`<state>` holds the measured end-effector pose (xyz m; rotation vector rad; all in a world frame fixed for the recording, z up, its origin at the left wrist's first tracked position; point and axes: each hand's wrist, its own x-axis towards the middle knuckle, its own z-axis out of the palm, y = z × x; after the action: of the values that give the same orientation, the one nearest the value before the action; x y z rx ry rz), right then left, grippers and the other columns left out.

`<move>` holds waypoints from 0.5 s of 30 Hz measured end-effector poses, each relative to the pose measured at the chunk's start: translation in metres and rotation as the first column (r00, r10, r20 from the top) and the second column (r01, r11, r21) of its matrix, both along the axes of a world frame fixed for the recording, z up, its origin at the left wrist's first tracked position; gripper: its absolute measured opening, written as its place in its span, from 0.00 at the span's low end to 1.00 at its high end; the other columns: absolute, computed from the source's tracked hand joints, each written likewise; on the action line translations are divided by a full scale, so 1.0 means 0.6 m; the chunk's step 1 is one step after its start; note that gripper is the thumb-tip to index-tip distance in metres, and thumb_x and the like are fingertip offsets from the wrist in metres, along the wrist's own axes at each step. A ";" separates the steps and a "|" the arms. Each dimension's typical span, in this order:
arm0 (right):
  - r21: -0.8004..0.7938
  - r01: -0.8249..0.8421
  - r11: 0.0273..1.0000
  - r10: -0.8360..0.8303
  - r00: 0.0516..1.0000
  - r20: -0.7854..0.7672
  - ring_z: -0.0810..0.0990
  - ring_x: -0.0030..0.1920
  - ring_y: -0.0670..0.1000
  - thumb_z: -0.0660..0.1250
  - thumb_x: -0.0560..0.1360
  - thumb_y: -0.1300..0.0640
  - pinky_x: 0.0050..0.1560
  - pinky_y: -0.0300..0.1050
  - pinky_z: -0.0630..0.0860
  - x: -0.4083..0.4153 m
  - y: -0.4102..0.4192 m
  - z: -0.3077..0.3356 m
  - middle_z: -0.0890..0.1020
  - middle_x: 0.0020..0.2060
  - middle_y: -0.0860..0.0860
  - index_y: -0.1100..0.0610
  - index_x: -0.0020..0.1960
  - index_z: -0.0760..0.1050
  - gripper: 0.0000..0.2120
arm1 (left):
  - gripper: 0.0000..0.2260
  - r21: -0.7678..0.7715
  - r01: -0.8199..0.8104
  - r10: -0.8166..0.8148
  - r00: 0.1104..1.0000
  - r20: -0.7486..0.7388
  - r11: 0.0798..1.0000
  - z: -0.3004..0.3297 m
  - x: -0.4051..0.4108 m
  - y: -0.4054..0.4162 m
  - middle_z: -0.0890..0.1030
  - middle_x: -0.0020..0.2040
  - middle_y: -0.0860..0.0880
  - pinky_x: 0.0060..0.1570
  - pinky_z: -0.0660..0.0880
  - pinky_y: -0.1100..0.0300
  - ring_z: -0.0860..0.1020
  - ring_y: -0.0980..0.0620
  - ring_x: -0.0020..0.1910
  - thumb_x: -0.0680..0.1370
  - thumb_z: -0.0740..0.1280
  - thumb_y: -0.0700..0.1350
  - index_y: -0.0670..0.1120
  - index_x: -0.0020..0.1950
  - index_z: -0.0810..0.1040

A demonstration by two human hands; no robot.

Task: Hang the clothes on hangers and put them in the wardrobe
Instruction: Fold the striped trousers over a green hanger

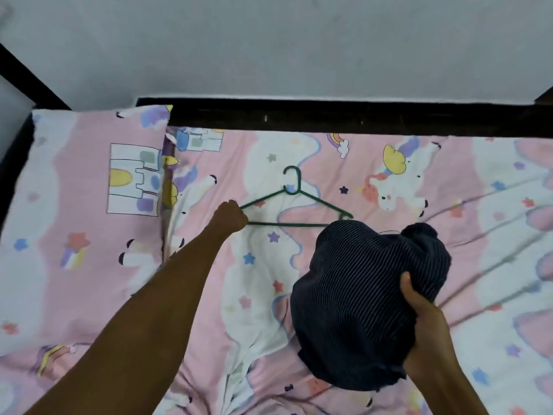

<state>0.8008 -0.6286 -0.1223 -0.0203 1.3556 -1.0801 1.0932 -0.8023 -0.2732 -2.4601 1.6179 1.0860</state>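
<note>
A green plastic hanger lies flat on the bed, hook pointing toward the wall. My left hand is stretched out and grips the hanger's left corner with curled fingers. A dark navy garment with thin light stripes is bunched up above the bed at the right, its upper edge covering the hanger's right tip. My right hand holds the garment from the right side, thumb pressed on the fabric.
The bed sheet is pink and white with unicorns and stars. A matching pillow lies at the left. A dark bed frame rail runs along the grey wall behind the bed.
</note>
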 end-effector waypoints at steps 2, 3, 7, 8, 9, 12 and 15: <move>0.013 0.034 0.999 -0.034 0.999 0.012 0.85 0.44 0.57 0.66 0.73 0.50 0.33 0.52 0.82 0.009 -0.014 -0.010 0.85 0.49 0.55 0.56 0.60 0.79 0.18 | 0.13 -0.052 0.053 -0.053 0.999 0.006 0.997 -0.054 0.012 -0.025 0.75 0.57 0.36 0.57 0.72 0.48 0.74 0.35 0.59 0.75 0.64 0.41 0.35 0.57 0.72; 0.023 0.043 0.999 -0.044 0.999 0.018 0.85 0.43 0.57 0.67 0.70 0.50 0.33 0.53 0.82 0.010 -0.022 -0.016 0.85 0.49 0.55 0.56 0.57 0.81 0.19 | 0.16 -0.052 0.096 -0.095 0.995 0.020 0.994 -0.073 0.016 -0.036 0.75 0.59 0.36 0.59 0.72 0.46 0.73 0.36 0.61 0.75 0.64 0.40 0.35 0.60 0.71; 0.070 0.064 0.995 -0.067 0.997 0.042 0.85 0.41 0.57 0.73 0.62 0.47 0.34 0.57 0.81 0.020 -0.034 -0.043 0.86 0.47 0.55 0.53 0.43 0.86 0.13 | 0.29 0.035 0.280 -0.282 0.956 0.081 0.959 -0.141 0.013 -0.064 0.64 0.74 0.43 0.69 0.64 0.48 0.61 0.45 0.73 0.77 0.64 0.42 0.45 0.76 0.58; 0.081 0.061 0.995 -0.065 0.997 0.042 0.85 0.41 0.57 0.77 0.56 0.48 0.33 0.57 0.81 0.021 -0.037 -0.046 0.86 0.46 0.55 0.53 0.41 0.86 0.16 | 0.30 0.033 0.299 -0.301 0.950 0.087 0.954 -0.159 0.013 -0.071 0.62 0.75 0.44 0.69 0.63 0.48 0.59 0.46 0.74 0.77 0.65 0.43 0.47 0.77 0.56; 0.096 0.061 0.994 -0.065 0.997 0.029 0.85 0.40 0.57 0.78 0.53 0.49 0.31 0.56 0.81 0.023 -0.043 -0.050 0.86 0.45 0.55 0.53 0.39 0.86 0.16 | 0.31 0.028 0.307 -0.308 0.948 0.085 0.951 -0.178 0.008 -0.079 0.62 0.75 0.45 0.68 0.63 0.48 0.59 0.46 0.74 0.78 0.65 0.45 0.47 0.77 0.56; 0.129 0.119 0.985 -0.119 0.993 -0.007 0.85 0.35 0.55 0.70 0.62 0.49 0.25 0.53 0.79 0.027 -0.055 -0.055 0.86 0.40 0.55 0.54 0.33 0.85 0.09 | 0.35 -0.030 0.306 -0.302 0.947 0.108 0.951 -0.216 -0.010 -0.078 0.65 0.70 0.42 0.64 0.67 0.48 0.66 0.41 0.68 0.74 0.71 0.50 0.43 0.75 0.60; 0.139 0.121 0.983 -0.122 0.993 -0.006 0.85 0.36 0.56 0.69 0.64 0.49 0.28 0.55 0.80 0.032 -0.057 -0.066 0.86 0.41 0.55 0.55 0.36 0.85 0.11 | 0.40 -0.011 0.329 -0.317 0.917 0.244 0.944 -0.234 -0.020 -0.070 0.66 0.65 0.42 0.59 0.68 0.47 0.67 0.41 0.64 0.67 0.77 0.55 0.42 0.72 0.62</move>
<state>0.8201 -0.6628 -0.1616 0.1688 1.4426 -1.0837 1.0812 -0.8445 -0.4135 -2.1383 1.8993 0.6822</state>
